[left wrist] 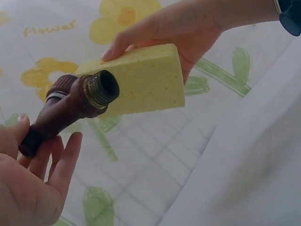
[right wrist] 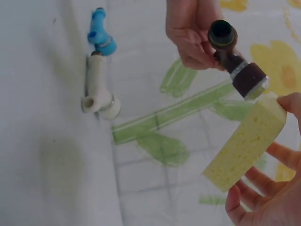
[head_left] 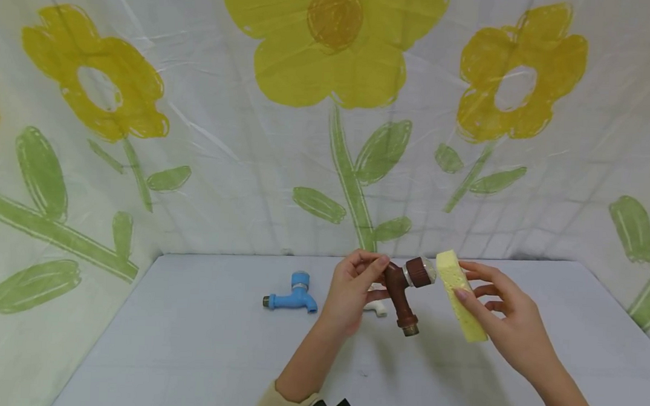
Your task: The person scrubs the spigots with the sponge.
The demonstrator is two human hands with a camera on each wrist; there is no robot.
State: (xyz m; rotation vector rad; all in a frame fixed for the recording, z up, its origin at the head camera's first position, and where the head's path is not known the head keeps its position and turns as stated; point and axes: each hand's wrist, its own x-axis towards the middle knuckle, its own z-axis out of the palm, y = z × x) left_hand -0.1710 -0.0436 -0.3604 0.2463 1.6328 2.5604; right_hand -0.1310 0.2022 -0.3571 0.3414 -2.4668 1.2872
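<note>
A brown faucet (head_left: 398,291) with a threaded metal end hangs above the table, its spout end pinched by my left hand (head_left: 354,286). In the left wrist view the threaded opening of the faucet (left wrist: 96,92) faces the camera. My right hand (head_left: 508,314) grips a yellow sponge (head_left: 461,297) between thumb and fingers. The sponge's upper end is close to the faucet's round knob (head_left: 420,272); whether they touch I cannot tell. In the right wrist view the sponge (right wrist: 247,143) sits just below the knob.
On the white table (head_left: 188,342) lies a blue faucet (head_left: 290,298), left of my left hand. A white faucet (right wrist: 98,87) lies near it, mostly hidden behind that hand in the head view. Behind the table hangs a flower-printed sheet (head_left: 239,181).
</note>
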